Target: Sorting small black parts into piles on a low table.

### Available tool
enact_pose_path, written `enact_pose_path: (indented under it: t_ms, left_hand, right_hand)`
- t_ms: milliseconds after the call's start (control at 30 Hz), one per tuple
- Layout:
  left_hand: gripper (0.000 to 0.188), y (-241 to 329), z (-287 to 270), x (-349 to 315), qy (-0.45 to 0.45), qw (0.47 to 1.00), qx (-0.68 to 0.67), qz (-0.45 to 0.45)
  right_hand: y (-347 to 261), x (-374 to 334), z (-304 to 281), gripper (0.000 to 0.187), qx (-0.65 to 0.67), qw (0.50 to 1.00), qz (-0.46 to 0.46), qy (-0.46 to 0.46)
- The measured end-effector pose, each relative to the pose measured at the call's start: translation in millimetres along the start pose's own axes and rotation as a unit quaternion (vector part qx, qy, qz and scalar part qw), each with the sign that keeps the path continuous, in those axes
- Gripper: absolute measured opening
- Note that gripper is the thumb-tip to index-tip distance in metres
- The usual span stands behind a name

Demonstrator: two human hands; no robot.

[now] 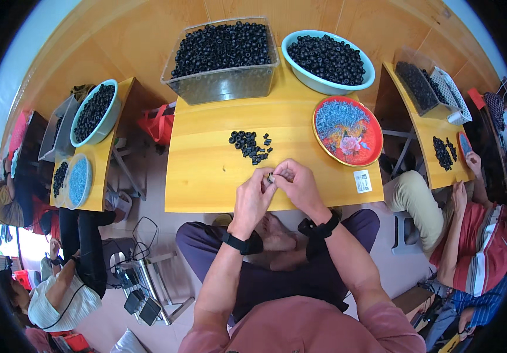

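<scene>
Over the front edge of the yellow table, my left hand (253, 197) and my right hand (299, 187) meet with their fingertips pinched together. Between them is a small dark part (271, 177) with a lighter spot; its exact kind is too small to make out. Just beyond my fingers lies a loose group of black round knobs (243, 141), hollow in the middle. Beside these are several smaller black pieces (259, 157). To the right stands a round red tray (370, 154) with a flower picture, partly covered by small silvery-blue metal pieces (341, 117).
At the table's back are a clear plastic bin (224, 88) and a light-blue basin (324, 86), both full of black knobs. A white label (362, 181) lies front right. Other people work at side tables (97, 194); a metal stand with cables (150, 282) is at lower left.
</scene>
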State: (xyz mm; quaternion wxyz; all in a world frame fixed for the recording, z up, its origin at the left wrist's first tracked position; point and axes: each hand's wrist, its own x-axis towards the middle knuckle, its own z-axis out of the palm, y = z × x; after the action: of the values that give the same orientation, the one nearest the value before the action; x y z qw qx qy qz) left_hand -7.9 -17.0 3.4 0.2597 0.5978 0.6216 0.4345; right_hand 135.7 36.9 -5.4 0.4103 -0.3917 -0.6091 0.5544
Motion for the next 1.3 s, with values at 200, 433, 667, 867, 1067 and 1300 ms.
enact_pose_path:
  t_ms: [200,433,667,867,1067,1300]
  left_hand:
    - [0.033,-2.1,3.6,0.5,0.013,0.999,0.019,0.024]
    - [0.033,-1.5,1.8,1.6,0.000,0.999,0.033,0.015]
    - [0.032,-3.3,4.9,0.1,0.015,0.998,0.023,0.052]
    - [0.026,7.3,-0.8,-3.6,0.004,0.998,0.029,0.063]
    - [0.021,1.4,-0.4,-3.2,-0.010,0.997,0.036,0.067]
    - [0.015,-8.8,1.8,-2.9,0.012,0.993,0.063,0.099]
  right_hand:
    - [-8.5,-4.2,1.9,0.009,-0.043,0.998,-0.020,0.035]
    - [-6.5,-2.1,1.0,0.010,-0.053,0.998,-0.020,0.034]
    - [-6.7,-8.0,-0.2,0.010,-0.062,0.997,-0.021,0.046]
    - [-17.8,-9.8,3.4,0.010,-0.090,0.995,-0.027,0.036]
    - [-11.9,-8.6,2.1,0.012,-0.075,0.996,-0.037,0.036]
    - [-10.4,-6.3,3.4,0.014,-0.084,0.995,-0.043,0.025]
